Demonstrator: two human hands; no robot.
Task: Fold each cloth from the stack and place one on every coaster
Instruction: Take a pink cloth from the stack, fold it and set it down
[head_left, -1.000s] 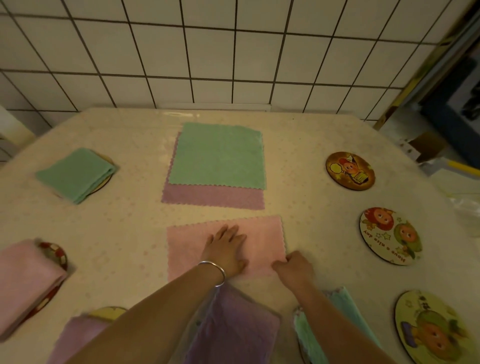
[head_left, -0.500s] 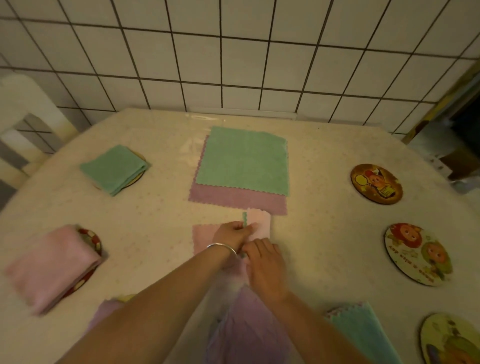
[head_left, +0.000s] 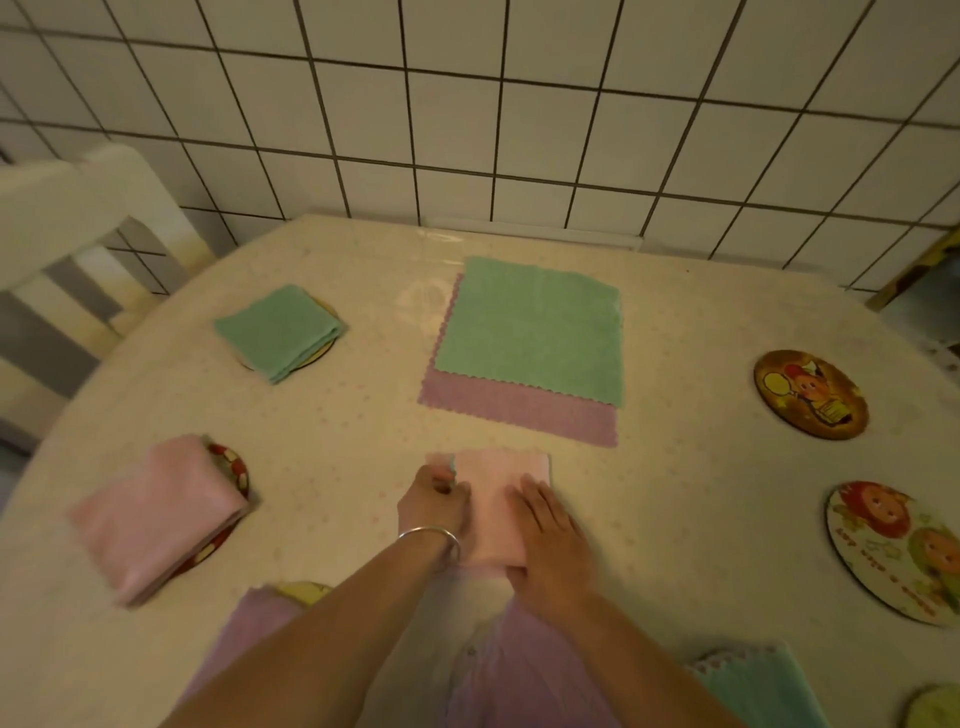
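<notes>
A pink cloth lies folded into a narrow upright strip on the table just in front of me. My left hand pinches its left edge with curled fingers. My right hand lies flat on its right side, fingers straight. Behind it the stack holds a flat green cloth over a purple cloth. A folded green cloth covers a coaster at the back left. A folded pink cloth rests on a red-rimmed coaster at the left.
Bare picture coasters lie at the right: a brown one, a white one and one at the bottom corner. A purple cloth and a green cloth lie near the front edge. A white chair stands at the left.
The pink cloth was a wide rectangle; my right hand brought its right end over to the left, and it is now a narrow folded strip under both hands. The view shifted right.
</notes>
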